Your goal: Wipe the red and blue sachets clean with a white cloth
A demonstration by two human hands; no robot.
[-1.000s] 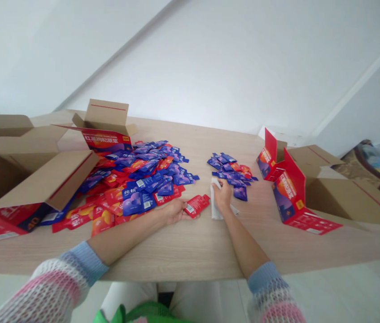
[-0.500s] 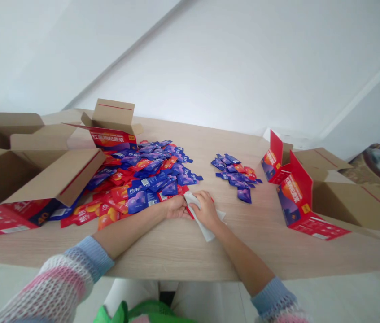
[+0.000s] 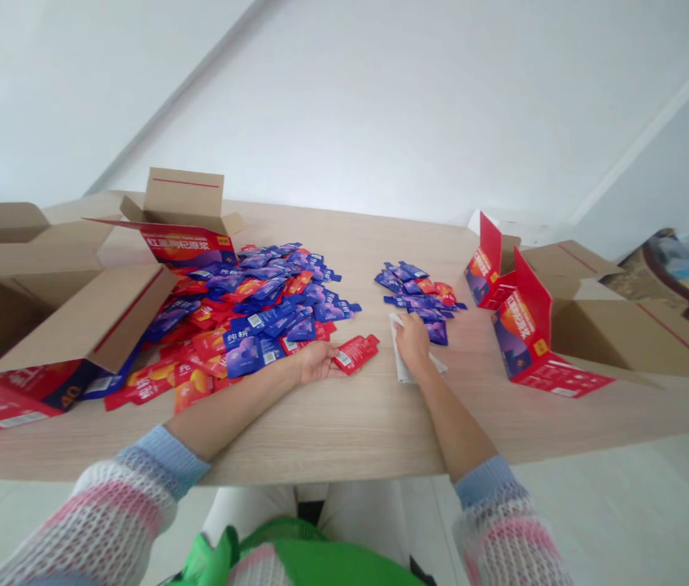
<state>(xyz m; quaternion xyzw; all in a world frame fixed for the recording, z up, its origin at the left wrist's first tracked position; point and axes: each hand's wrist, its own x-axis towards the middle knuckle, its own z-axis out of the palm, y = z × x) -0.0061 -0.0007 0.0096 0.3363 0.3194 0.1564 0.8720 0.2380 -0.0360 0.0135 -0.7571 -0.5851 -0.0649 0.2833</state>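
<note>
A red sachet point(image 3: 356, 354) is held at one end by my left hand point(image 3: 320, 362), its fingers closed on it just above the table. My right hand point(image 3: 412, 346) is closed on a white tissue point(image 3: 405, 373) that hangs onto the tabletop, to the right of the sachet. Left of my left hand spreads a large heap of blue and red sachets point(image 3: 246, 354). Beyond my right hand lies a smaller pile of mostly blue sachets point(image 3: 420, 295).
Open cardboard boxes stand on both sides: a large one point(image 3: 63, 325) at left, a red-fronted one point(image 3: 189, 244) behind the heap, and a red box point(image 3: 530, 334) with a smaller one point(image 3: 486, 273) at right. A white wall point(image 3: 411, 106) rises behind the wooden table point(image 3: 332, 439).
My right hand has moved right with the tissue, away from the red sachet, which now shows uncovered in my left hand. The whole view has shifted slightly.
</note>
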